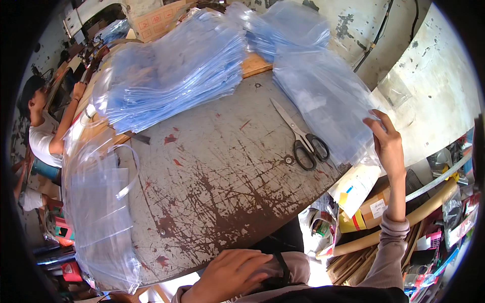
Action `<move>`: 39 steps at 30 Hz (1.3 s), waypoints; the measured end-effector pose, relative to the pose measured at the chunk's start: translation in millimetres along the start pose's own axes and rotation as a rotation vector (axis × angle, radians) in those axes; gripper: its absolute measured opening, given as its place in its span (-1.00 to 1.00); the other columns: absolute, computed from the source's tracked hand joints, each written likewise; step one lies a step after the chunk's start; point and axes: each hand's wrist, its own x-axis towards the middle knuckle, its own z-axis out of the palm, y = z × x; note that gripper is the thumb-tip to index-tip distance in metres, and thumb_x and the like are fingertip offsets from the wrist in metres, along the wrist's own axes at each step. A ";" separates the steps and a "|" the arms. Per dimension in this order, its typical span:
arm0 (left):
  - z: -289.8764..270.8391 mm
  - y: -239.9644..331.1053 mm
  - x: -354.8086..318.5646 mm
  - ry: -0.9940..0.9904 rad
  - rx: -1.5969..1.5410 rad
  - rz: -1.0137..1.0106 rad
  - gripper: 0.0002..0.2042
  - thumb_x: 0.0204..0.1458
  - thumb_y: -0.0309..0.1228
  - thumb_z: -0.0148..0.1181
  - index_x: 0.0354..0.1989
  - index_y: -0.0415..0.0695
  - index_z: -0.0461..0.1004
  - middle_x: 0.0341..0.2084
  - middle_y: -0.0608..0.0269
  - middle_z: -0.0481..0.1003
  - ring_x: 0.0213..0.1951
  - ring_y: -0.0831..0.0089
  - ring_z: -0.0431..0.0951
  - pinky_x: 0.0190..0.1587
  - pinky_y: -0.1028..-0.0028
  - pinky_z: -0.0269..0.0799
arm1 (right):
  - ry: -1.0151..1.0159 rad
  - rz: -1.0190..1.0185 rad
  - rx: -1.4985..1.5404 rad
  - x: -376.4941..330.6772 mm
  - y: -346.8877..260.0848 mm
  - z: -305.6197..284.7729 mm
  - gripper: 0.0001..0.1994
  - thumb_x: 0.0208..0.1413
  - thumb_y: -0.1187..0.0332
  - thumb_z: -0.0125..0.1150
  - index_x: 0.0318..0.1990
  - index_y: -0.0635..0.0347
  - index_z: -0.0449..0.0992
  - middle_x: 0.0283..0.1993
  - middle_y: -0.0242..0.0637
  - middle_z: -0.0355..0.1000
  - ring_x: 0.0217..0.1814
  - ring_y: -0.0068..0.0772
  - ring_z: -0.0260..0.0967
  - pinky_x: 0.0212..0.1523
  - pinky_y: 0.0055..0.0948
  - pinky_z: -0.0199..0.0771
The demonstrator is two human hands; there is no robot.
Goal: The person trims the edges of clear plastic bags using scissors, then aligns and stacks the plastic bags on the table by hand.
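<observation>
At the table's right edge, my right hand [389, 144] has its fingers curled at the end of a flat stack of clear bluish plastic bags [323, 96]; the fingers appear to pinch the edge of a bag, with the thumb partly hidden. My left hand [230, 276] is by the table's front edge, near my lap, its fingers stretched out and holding nothing. Black-handled scissors [301, 137] lie beside the stack, blades pointing away from me. A thick pile of clear plastic bags [177, 70] covers the far left of the table.
More clear plastic [101, 217] with looped strips hangs over the table's left edge. Another bag stack [293, 25] lies at the back against the wall. Cardboard tubes [404, 222] and boxes crowd the right side below. A co-worker [48, 131] is at far left.
</observation>
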 end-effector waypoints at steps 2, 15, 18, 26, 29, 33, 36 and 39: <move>2.4 1.3 -9.0 0.055 0.010 -0.025 -0.66 -0.11 -0.27 0.25 -0.12 -0.05 0.46 -0.24 0.26 0.48 -0.19 0.34 0.49 -0.15 0.40 0.37 | -0.094 -0.021 0.099 -2.3 -3.9 -1.6 -0.65 -0.22 0.66 0.10 -0.18 0.17 0.44 -0.06 -0.13 0.37 -0.25 -0.15 0.46 -0.35 -0.34 0.47; 13.9 9.0 7.5 0.103 0.000 0.114 -0.57 -0.14 -0.29 0.26 -0.05 -0.13 0.39 -0.18 0.15 0.43 -0.15 0.22 0.45 -0.12 0.35 0.35 | -0.224 0.003 0.218 -3.2 -11.5 9.0 -0.79 -0.16 0.42 0.25 -0.33 0.27 0.45 -0.13 -0.10 0.38 -0.25 -0.06 0.40 -0.21 -0.30 0.41; 21.2 20.4 54.3 0.138 -0.035 0.248 -0.66 -0.08 -0.27 0.21 -0.11 -0.10 0.42 -0.24 0.20 0.43 -0.21 0.27 0.46 -0.19 0.36 0.37 | 0.032 0.072 0.371 16.0 6.5 3.3 -0.92 -0.01 0.52 0.09 -0.40 0.38 0.44 -0.37 -0.08 0.45 -0.45 -0.19 0.40 -0.31 -0.40 0.36; 108.7 15.5 213.2 0.511 0.143 0.207 -0.70 -0.07 -0.41 0.16 -0.15 -0.25 0.37 -0.23 0.06 0.26 -0.21 0.20 0.36 -0.19 0.33 0.34 | -0.003 0.230 0.238 27.5 18.2 -14.3 -0.83 0.10 0.41 0.07 -0.37 0.38 0.44 -0.46 -0.08 0.41 -0.50 -0.13 0.28 -0.39 -0.41 0.31; 109.8 10.4 234.2 0.604 0.051 0.133 -0.72 -0.08 -0.46 0.16 -0.15 -0.23 0.39 -0.28 0.07 0.24 -0.25 0.20 0.34 -0.20 0.34 0.34 | 0.050 0.018 0.237 16.0 19.2 -14.6 -0.86 0.08 0.43 0.09 -0.33 0.37 0.43 -0.40 -0.08 0.40 -0.44 -0.07 0.32 -0.35 -0.38 0.34; 101.9 8.3 239.6 0.638 -0.177 0.108 -0.77 -0.09 -0.51 0.16 -0.20 -0.17 0.44 -0.34 0.10 0.26 -0.28 0.20 0.35 -0.23 0.34 0.35 | -0.049 0.017 0.290 3.0 19.6 -7.5 -0.89 0.07 0.49 0.07 -0.29 0.38 0.41 -0.31 -0.11 0.39 -0.38 -0.07 0.35 -0.33 -0.37 0.36; 96.5 8.9 244.1 0.706 -0.168 0.126 -0.86 -0.06 -0.51 0.14 -0.29 -0.16 0.48 -0.39 0.12 0.30 -0.34 0.21 0.41 -0.30 0.33 0.37 | -0.063 0.017 0.319 0.4 21.8 -3.4 -0.88 0.07 0.49 0.07 -0.30 0.39 0.40 -0.31 -0.10 0.39 -0.38 -0.08 0.35 -0.34 -0.37 0.35; 86.0 12.8 249.0 0.723 -0.209 0.135 -0.91 -0.05 -0.52 0.13 -0.35 -0.18 0.49 -0.42 0.12 0.35 -0.40 0.20 0.47 -0.36 0.31 0.38 | -0.079 0.011 0.369 1.3 22.0 -0.9 -0.87 0.05 0.48 0.08 -0.30 0.39 0.40 -0.29 -0.10 0.39 -0.34 -0.07 0.36 -0.32 -0.35 0.36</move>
